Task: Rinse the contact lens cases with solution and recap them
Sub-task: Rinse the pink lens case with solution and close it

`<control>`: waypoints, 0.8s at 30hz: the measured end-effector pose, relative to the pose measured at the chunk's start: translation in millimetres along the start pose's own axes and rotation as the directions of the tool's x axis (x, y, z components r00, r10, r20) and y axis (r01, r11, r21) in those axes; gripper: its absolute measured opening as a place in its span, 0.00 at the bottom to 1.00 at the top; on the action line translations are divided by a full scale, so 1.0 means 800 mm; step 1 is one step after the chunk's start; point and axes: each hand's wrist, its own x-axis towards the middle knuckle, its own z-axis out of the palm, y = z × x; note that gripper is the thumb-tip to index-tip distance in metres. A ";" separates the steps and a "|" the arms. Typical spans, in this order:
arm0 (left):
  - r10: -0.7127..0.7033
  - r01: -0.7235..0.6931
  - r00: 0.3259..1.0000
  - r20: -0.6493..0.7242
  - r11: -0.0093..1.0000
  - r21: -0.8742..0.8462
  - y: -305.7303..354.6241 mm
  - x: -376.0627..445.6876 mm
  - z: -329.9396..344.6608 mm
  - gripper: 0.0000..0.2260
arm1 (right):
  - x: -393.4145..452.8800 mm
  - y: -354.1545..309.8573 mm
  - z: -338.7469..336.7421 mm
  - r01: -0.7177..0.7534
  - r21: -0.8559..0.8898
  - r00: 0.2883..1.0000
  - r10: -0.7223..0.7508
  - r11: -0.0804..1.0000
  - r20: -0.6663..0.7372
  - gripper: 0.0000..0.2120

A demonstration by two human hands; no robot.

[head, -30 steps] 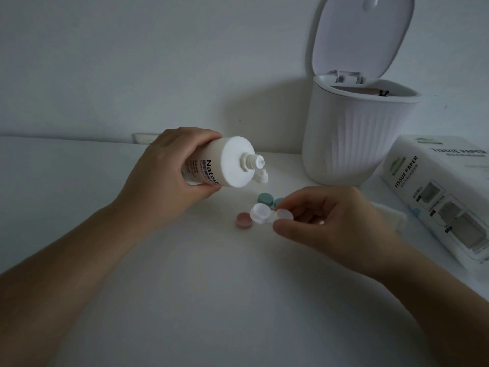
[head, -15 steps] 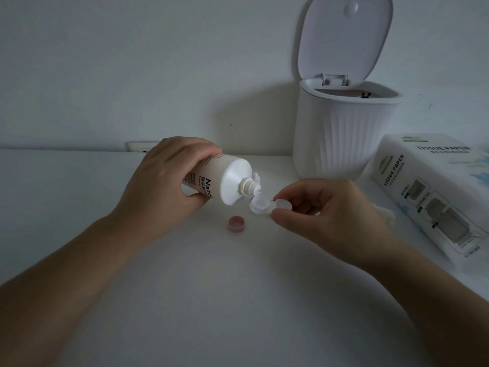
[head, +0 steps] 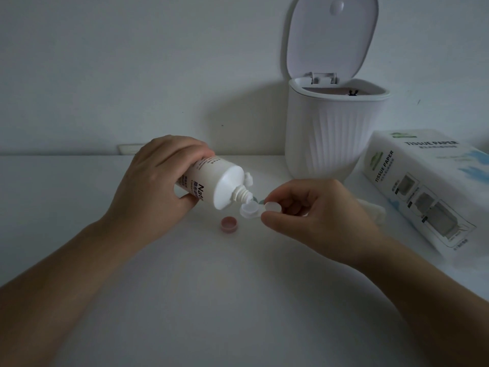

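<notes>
My left hand (head: 156, 189) grips a white solution bottle (head: 214, 185), tilted with its open nozzle pointing down to the right. The nozzle tip sits just over the left well of a white contact lens case (head: 251, 210). My right hand (head: 317, 210) pinches that case at its right well and holds it a little above the table. A pink cap (head: 229, 224) lies open side up on the table below the bottle. A bit of a green cap (head: 258, 200) shows behind the case.
A white ribbed bin (head: 333, 133) with its lid raised stands at the back right. A tissue paper pack (head: 426, 186) lies at the right, and a crumpled tissue (head: 375, 211) peeks out behind my right hand. The white table (head: 185, 287) meets the wall behind.
The bottle has tipped further down and its nozzle has come to the case's left well. The view shifted slightly.
</notes>
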 end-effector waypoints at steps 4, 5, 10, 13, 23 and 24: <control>0.033 -0.033 0.999 -0.007 0.999 0.015 -0.001 0.000 0.000 0.26 | -0.001 0.000 -0.001 -0.009 -0.010 1.000 0.010 1.000 0.002 0.04; 0.038 -0.038 0.999 -0.010 0.999 0.019 -0.001 0.000 0.001 0.25 | -0.001 0.000 0.000 -0.008 -0.010 1.000 0.008 1.000 0.002 0.04; 0.066 -0.065 0.997 -0.032 0.997 0.033 -0.002 0.001 0.002 0.24 | 0.000 0.000 0.000 -0.013 -0.010 1.000 0.013 1.000 0.003 0.04; 0.069 -0.067 0.997 -0.037 0.997 0.037 -0.002 0.001 0.001 0.25 | 0.000 0.000 0.000 -0.012 -0.014 1.000 0.012 1.000 0.005 0.04; 0.060 -0.059 0.997 -0.039 0.998 0.038 -0.003 0.001 0.001 0.25 | 0.000 0.002 0.000 -0.026 -0.018 1.000 0.026 1.000 0.004 0.04; 0.062 -0.061 0.997 -0.042 0.997 0.038 -0.003 0.001 0.001 0.25 | 0.000 0.001 0.000 -0.026 -0.018 1.000 0.026 1.000 0.005 0.04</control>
